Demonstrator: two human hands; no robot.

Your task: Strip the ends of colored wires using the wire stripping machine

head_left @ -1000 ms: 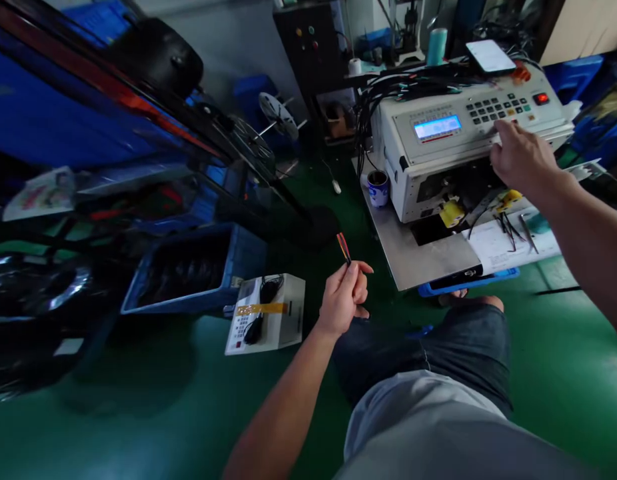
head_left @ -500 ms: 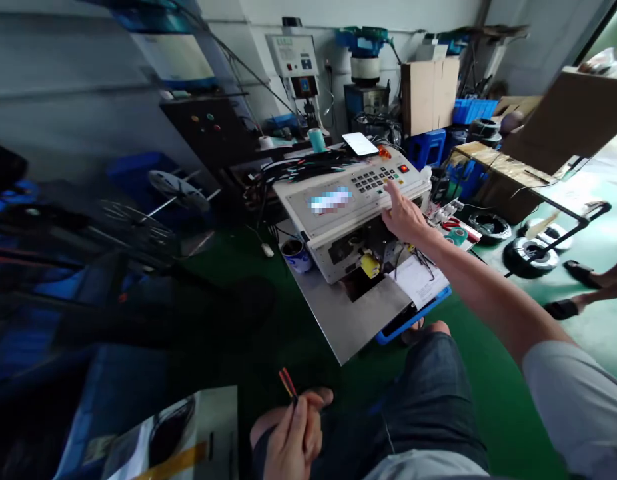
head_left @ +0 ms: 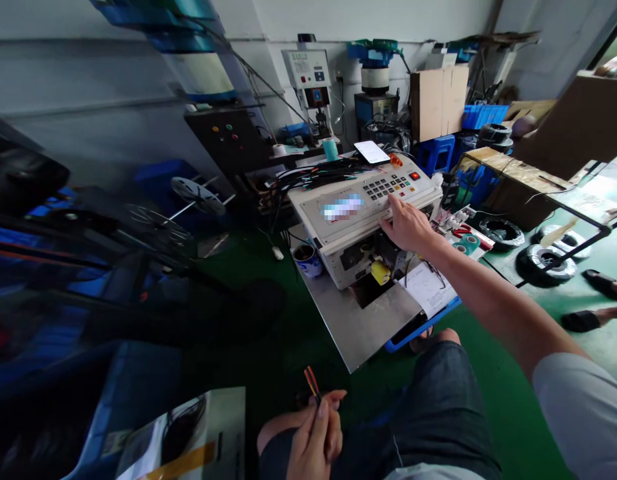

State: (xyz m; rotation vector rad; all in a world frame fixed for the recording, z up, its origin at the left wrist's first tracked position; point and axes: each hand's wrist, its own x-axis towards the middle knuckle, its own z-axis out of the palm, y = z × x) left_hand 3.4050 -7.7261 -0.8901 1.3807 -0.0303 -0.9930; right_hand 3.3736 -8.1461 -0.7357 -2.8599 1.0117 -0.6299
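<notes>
My right hand [head_left: 408, 225] rests at the front edge of the beige machine [head_left: 313, 230], its index finger extended onto the lower keys of the keypad [head_left: 383, 188]. Left of the keypad is a lit display [head_left: 342, 207]. Low in the view, above my knee, my left hand [head_left: 318, 433] pinches a short cable [head_left: 312, 381] with red, yellow and black wires, their ends pointing up. A bundle of black cables [head_left: 313, 175] and a phone [head_left: 372, 152] lie on top of the machine. Beneath its front is a yellow part [head_left: 380, 272].
A blue and white cup [head_left: 308, 262] stands on the metal table [head_left: 356, 337]. Papers [head_left: 428, 288], green tape rolls [head_left: 467, 245] and red-handled pliers [head_left: 461, 230] lie to the right. A person's feet in dark slippers [head_left: 581, 321] show at far right. Blue crate [head_left: 106, 400] lower left.
The view has shifted, so the scene sits slightly right and lower. My right index finger has moved from the upper keys toward the keypad's lower edge. My left hand still holds the cable.
</notes>
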